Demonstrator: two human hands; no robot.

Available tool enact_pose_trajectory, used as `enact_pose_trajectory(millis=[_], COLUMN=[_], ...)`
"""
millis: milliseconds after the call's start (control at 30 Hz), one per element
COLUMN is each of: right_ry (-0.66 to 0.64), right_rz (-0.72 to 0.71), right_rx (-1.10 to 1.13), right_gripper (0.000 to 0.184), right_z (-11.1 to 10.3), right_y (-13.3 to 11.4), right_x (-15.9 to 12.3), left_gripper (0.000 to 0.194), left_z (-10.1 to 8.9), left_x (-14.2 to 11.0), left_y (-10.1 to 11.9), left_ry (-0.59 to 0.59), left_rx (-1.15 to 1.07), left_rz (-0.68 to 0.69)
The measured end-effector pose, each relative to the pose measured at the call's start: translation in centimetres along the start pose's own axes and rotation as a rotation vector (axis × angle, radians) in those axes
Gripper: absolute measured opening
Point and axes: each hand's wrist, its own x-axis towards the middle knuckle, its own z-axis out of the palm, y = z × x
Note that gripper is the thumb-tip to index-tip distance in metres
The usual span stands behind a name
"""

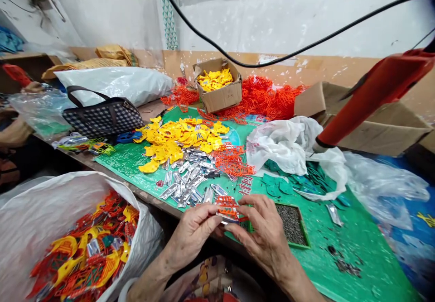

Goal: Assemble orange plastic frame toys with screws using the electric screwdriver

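Observation:
Between my two hands, just above the table's front edge, is a small orange plastic lattice piece (227, 208) with a silvery flat part (225, 221) against its underside. My left hand (195, 229) pinches its left end between thumb and fingers. From the other side, my right hand (260, 227) grips the orange piece with thumb and fingertips. Straight ahead lies a heap of silvery metal-looking pieces (190, 177), with yellow plastic parts (180, 139) behind it. Loose orange lattice parts (231, 158) lie beyond my hands. A green tray (307, 243) of small dark bits sits beside my right hand.
At lower left stands a white sack (27, 207) of mixed orange and yellow pieces. A cardboard box (222, 98) holds yellow parts at the back. White plastic bags (278, 143) and a red-orange tool (367, 98) are at right. A black cable (210, 44) hangs across.

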Motion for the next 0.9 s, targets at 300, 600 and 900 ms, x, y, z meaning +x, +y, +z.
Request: enact_pose_trajectory(millis=[300, 600, 900], right_ry=[0.051, 0.193, 0.248], right_rz=[-0.055, -0.137, -0.195], right_rx=[0.003, 0.077, 0.008], right_gripper=[0.023, 0.019, 0.008], right_z=[-0.4, -0.1, -0.7], right_y=[-0.2, -0.1, -0.9], right_x=[-0.8, -1.5, -1.7], left_gripper=[0.021, 0.017, 0.015], left_z=[0.7, 0.6, 0.1], left_x=[-0.1, 0.3, 0.2], left_y=[-0.3, -1.2, -0.8], left_ry=[0.093, 0.136, 0.026], left_rx=[0.068, 0.369, 0.411], left_rz=[0.136, 0.662, 0.819])
